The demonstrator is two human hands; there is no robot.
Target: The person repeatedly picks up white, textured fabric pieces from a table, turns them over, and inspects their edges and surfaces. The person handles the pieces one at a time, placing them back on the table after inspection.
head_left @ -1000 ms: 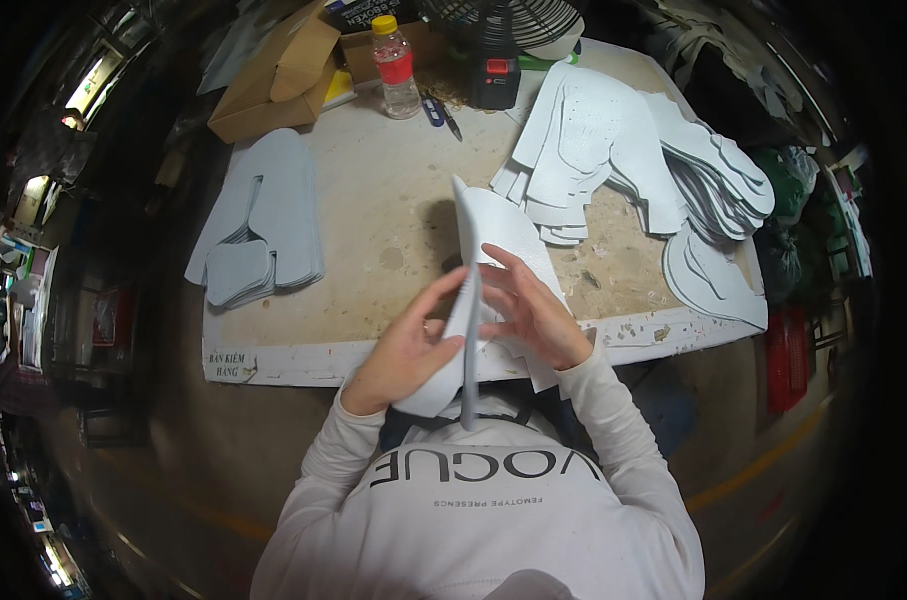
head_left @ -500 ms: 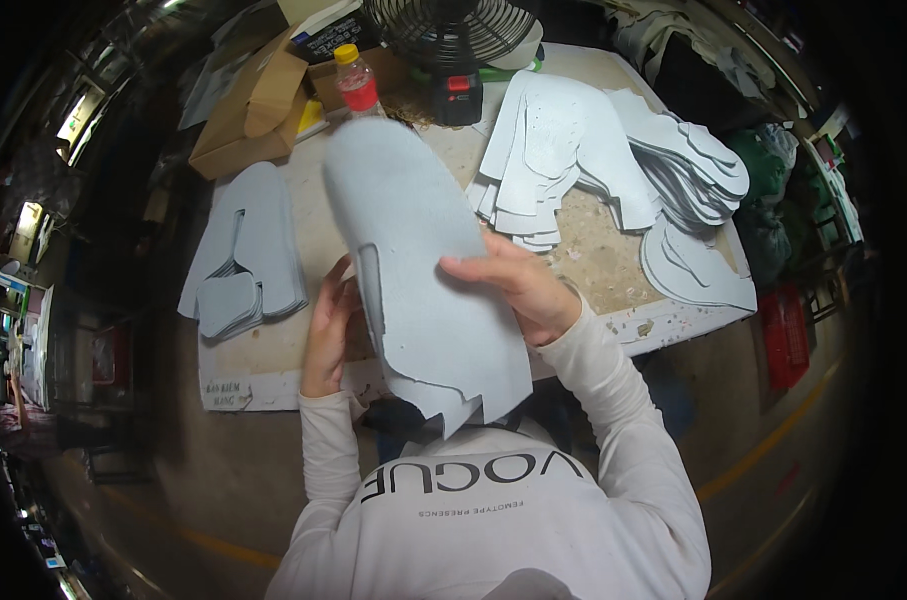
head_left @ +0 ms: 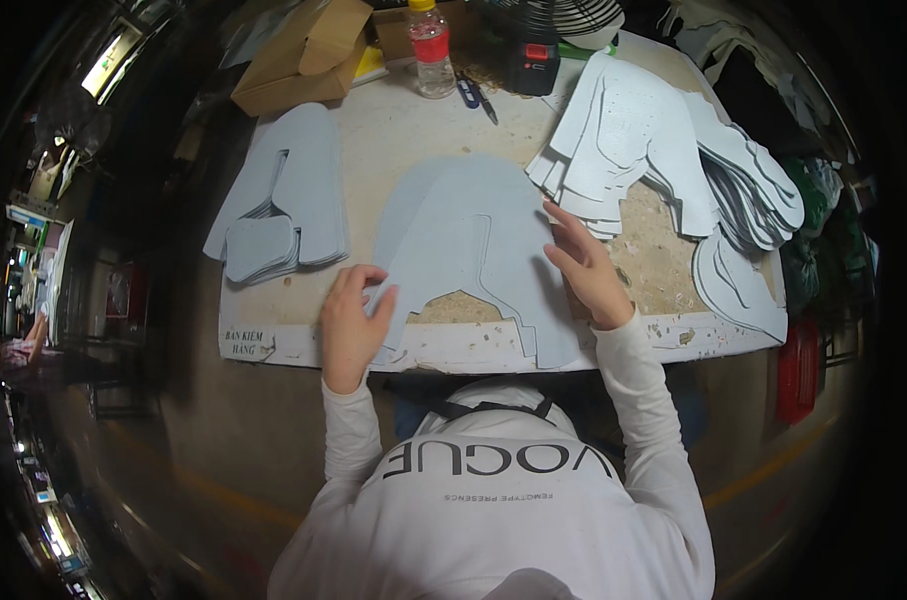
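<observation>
A flat grey arch-shaped cut piece (head_left: 428, 235), like a shoe upper panel, lies on the table in front of me, its forked ends toward me. At its left edge is my left hand (head_left: 351, 325), fingers loosely curved, thumb apart. My right hand (head_left: 588, 270) sits along the opposite edge with its fingers spread. Neither hand grips the piece; whether the fingertips touch it I cannot tell. To the left lies a stack of similar grey pieces (head_left: 308, 195). Overlapping paler pieces (head_left: 638, 120) are heaped on the right, with more layers (head_left: 743, 280) near the right corner.
Along the back of the white worn table (head_left: 393, 130) stand a cardboard box (head_left: 298, 60), a bottle with a red label (head_left: 433, 60), a black battery pack (head_left: 531, 70) and a wire fan cage (head_left: 563, 12). A pen (head_left: 486, 105) lies nearby. A red crate (head_left: 797, 370) is off the right side.
The grey piece, folded over and lifted in my hands before, now lies spread flat on the table. My right hand has let go and moved right; the view has shifted too.
</observation>
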